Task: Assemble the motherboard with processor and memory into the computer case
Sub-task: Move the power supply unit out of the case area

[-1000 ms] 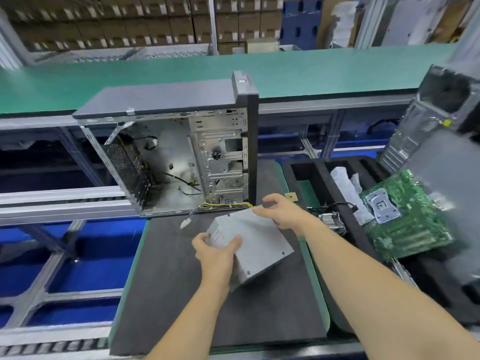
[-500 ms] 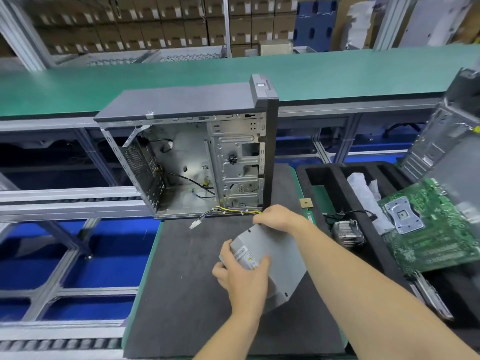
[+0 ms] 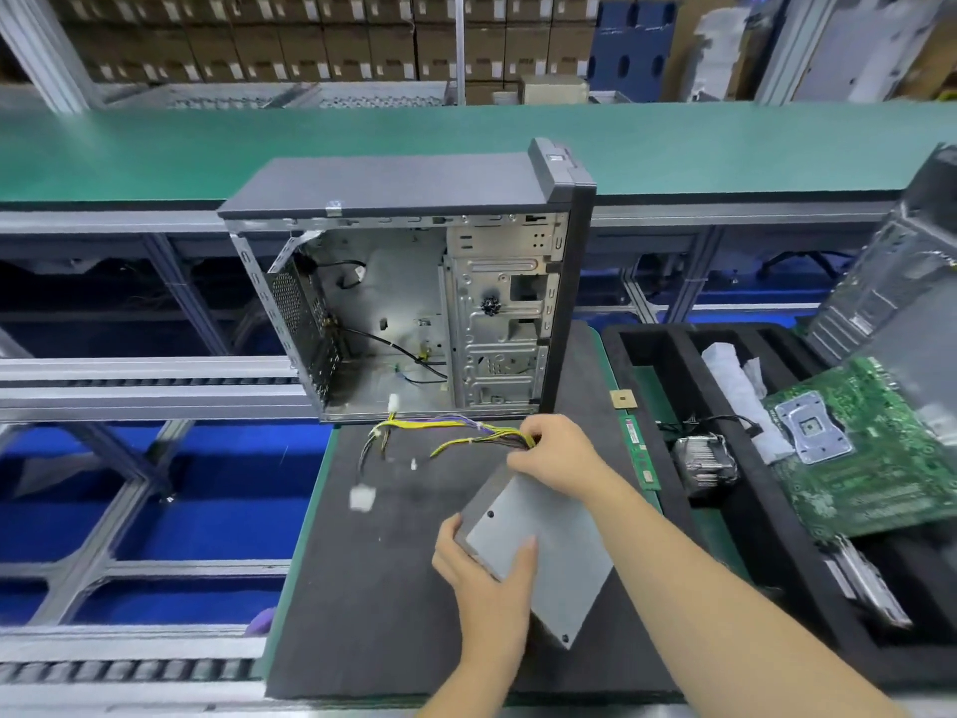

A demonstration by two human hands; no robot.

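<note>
Task looks barely begun, as far as we can judge: the computer case (image 3: 414,282), upright at centre frame w/ its side open toward us, has no board inside, only bare metal and a few loose wires. The motherboard (image 3: 880,458) sits tilted at the right edge of the frame, on the black foam tray (image 3: 668,386), its CPU socket (image 3: 813,427) w/ the metal cover on; we can't tell if a chip is under it. What we take for the processor (image 3: 623,399), a small tan square, lies on the mat just right of the case, and a memory stick (image 3: 639,453) lies below it along the mat edge, so neither seems fitted. A heatsink fan (image 3: 707,458) waits in the tray too. So board prep, mounting and cabling all look left to do. Right now we're handling the power supply (image 3: 544,551), a grey metal box, tilted at lower centre over the dark mat (image 3: 362,588). Our left hand (image 3: 487,567) grips its near-left corner, thumb on the top face, fingers curled underneath. Our right hand (image 3: 554,453) holds the far end, fingers curled around the cable bundle (image 3: 466,432) where it leaves the box; the yellow/black leads trail left toward the case opening, plugs blurred.
</note>
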